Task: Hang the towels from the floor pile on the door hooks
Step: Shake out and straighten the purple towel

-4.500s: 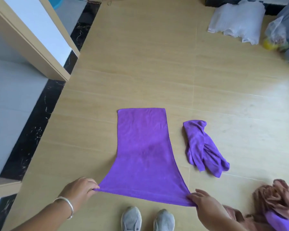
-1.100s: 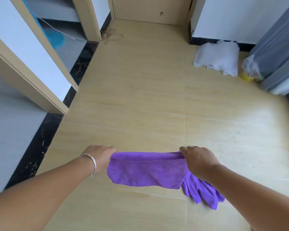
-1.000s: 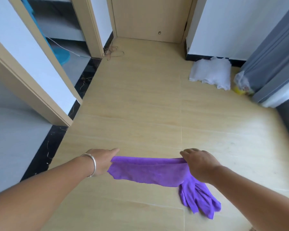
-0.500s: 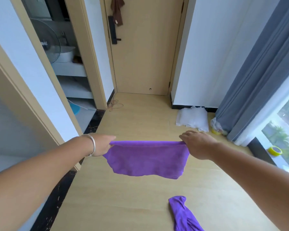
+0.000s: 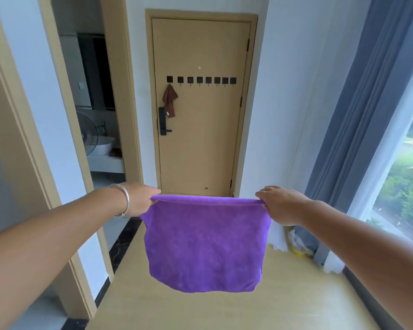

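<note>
A purple towel hangs folded in the air in front of me, stretched flat between both hands. My left hand, with a silver bangle on the wrist, pinches its top left corner. My right hand pinches the top right corner. Straight ahead stands a tan door with a row of several black square hooks across it. A brown towel hangs from the leftmost hook; the other hooks are bare. The floor pile is out of view.
A black door handle sits below the brown towel. An open doorway on the left shows a fan and a basin. A grey curtain and window line the right side. Wooden floor leads to the door.
I have stood up and lifted the purple towel off the floor, folded double, to chest height. My view rose from the floor to the door and its hooks.
</note>
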A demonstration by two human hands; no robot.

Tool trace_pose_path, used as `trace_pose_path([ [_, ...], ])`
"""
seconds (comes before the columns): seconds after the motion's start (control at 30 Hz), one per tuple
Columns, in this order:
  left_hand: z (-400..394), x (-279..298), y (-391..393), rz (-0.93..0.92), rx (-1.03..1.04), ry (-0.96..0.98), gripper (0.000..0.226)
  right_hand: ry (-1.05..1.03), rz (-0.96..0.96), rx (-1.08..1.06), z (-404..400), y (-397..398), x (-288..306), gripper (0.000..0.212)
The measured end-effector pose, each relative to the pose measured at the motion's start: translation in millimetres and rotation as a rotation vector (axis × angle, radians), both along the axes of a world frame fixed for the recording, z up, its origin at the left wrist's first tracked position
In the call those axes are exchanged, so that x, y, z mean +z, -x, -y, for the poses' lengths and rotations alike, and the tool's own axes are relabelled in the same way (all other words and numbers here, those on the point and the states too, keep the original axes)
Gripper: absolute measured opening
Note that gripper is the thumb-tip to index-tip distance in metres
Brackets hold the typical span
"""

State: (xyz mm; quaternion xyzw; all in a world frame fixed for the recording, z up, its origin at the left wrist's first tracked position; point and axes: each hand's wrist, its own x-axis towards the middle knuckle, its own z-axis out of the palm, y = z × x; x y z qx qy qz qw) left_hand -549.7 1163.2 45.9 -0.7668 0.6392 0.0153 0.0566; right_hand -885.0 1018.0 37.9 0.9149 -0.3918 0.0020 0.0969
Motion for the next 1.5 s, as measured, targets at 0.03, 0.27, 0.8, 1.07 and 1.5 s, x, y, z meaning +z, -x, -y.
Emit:
trace_pose_path([
  [0.03, -1.7, 14.3, 2.3, 0.019, -0.006, 0.01, 0.026, 0.03, 0.014, 0.004, -0.6, 2.7, 14.3, 0.03],
  [0.27, -13.1, 104.9, 24.8, 0.146, -0.023, 0.082, 0.03, 0.168, 0.088, 0.026, -7.5, 19.1, 100.8, 0.029],
  [0.8, -0.7, 129.6, 38.9, 0.219, 0.131, 0.209, 0.054, 0.236, 0.163, 0.058, 21.5, 37.1, 126.2, 0.02],
  [1.07, 39.1, 117.2, -2.5, 0.193, 0.129, 0.199, 0.055, 0.239, 0.19, 0.088, 68.8, -8.2, 119.5, 0.022],
  [1.5, 143.8, 133.0, -154.7, 0.197, 0.165, 0.245, 0.052, 0.235, 0.187, 0.108, 181.1, -170.5, 149.8, 0.017],
])
